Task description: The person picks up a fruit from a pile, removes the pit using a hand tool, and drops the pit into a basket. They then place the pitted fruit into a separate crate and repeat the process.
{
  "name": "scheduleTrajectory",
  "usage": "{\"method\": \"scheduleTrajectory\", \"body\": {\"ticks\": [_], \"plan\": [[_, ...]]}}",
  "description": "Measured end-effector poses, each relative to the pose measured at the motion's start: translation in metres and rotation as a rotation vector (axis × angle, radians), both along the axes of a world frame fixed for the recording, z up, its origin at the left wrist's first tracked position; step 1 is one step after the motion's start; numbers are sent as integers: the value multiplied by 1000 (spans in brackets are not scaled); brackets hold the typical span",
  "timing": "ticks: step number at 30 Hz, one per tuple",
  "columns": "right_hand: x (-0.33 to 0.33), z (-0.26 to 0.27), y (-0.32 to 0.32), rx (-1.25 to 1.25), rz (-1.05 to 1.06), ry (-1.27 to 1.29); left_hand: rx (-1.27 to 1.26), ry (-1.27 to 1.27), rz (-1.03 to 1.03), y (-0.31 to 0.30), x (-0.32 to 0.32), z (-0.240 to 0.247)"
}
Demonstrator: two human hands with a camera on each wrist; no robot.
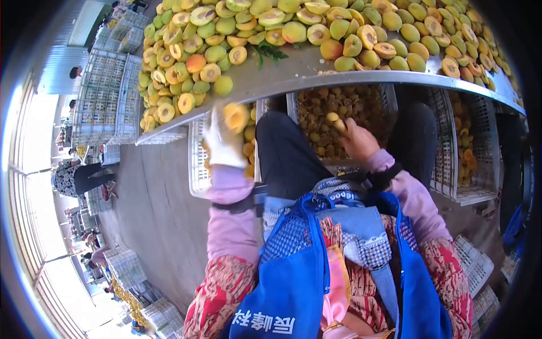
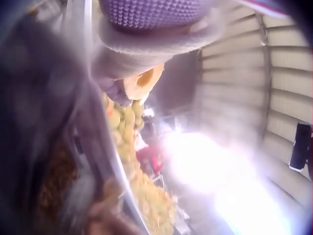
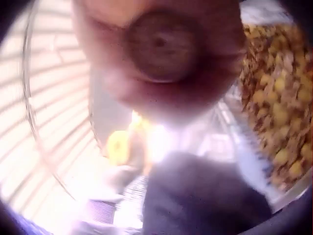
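Note:
My left hand [image 1: 222,141], in a white glove, holds a pitted peach half [image 1: 236,117] just below the edge of the metal table; motion blurs both. The left wrist view shows the hollowed orange flesh of this peach half [image 2: 145,81] beside the gloved fingers. Over a crate of scraps [image 1: 389,97], my bare right hand [image 1: 361,142] grips a tool [image 1: 334,117] with a pale rounded end. Its round wooden handle butt [image 3: 161,46] fills the fist in the right wrist view. Many halved peaches [image 1: 210,72] lie heaped on the table.
The metal table's rim [image 1: 316,82] runs across in front of me. Below it, a white crate [image 1: 197,169] with peach halves stands at left, and another crate [image 1: 446,152] at right. Stacked crates [image 1: 101,90] and a standing person [image 1: 79,178] are farther left.

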State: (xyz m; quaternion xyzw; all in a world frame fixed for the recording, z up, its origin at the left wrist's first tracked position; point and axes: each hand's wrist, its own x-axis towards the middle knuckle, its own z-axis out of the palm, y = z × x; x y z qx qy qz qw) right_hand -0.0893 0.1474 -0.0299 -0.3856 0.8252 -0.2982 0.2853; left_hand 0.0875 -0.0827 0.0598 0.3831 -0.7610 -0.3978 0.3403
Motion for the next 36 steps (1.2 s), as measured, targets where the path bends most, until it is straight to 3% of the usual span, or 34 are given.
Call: {"method": "scheduleTrajectory", "body": {"ticks": [2,3,5,6,8,10,13,14,16,17,18,19,20,21,22,24,26,28,29,30,31,36], "plan": [[-5,-5,-7,-231,-161,-45,-122,-60,316,-60,24,-24],[-3,-12,-8,-226,-161,-57,-120,-73,317,-78,33,-17],[-6,-24,-13,-288,-122,-77,-763,-623,36,-111,24,-9],[-9,-26,-17,-282,-126,-69,-758,-615,32,-120,5,-8],[-7,-26,-22,21,-66,-96,-193,-472,-15,-136,-41,-7],[6,-23,-15,-102,-118,-166,-369,-610,-49,-148,-89,-9],[1,-5,-19,-11,-76,-299,-451,-811,-108,-178,-136,-45],[0,-4,-20,-6,-86,-295,-501,-1014,-67,-165,-147,-39],[2,-1,-21,-22,-80,-313,-466,-918,32,-163,-156,-48],[4,-1,-25,-174,-43,-183,-467,-917,26,-160,-155,-45],[4,2,-24,-174,-45,-182,-362,-892,-104,-158,-149,-41],[3,7,-25,-136,-77,-385,-257,-861,-230,-155,-143,-36],[2,23,-28,-99,-108,-587,-259,-857,-229,-143,-138,-27],[3,33,-29,-126,-143,-821,22,-543,-242,-123,-132,-16],[6,38,-29,-127,-146,-822,297,-223,-249,-102,-123,-10],[11,48,-31,-318,-112,-943,379,372,-558,-72,-91,-43],[20,63,-31,-356,-89,-970,1086,726,-317,-3,-83,-10],[26,64,-30,-313,7,-778,1132,769,-263,33,-75,-15],[33,57,-34,-507,47,-419,1173,753,-267,42,-74,-20],[35,52,-30,-499,44,-419,1215,735,-269,51,-73,-25],[36,50,-27,-453,53,-365,1107,646,-126,61,-78,-30],[34,52,-31,-370,63,-242,871,524,-124,80,-85,-36]]}}
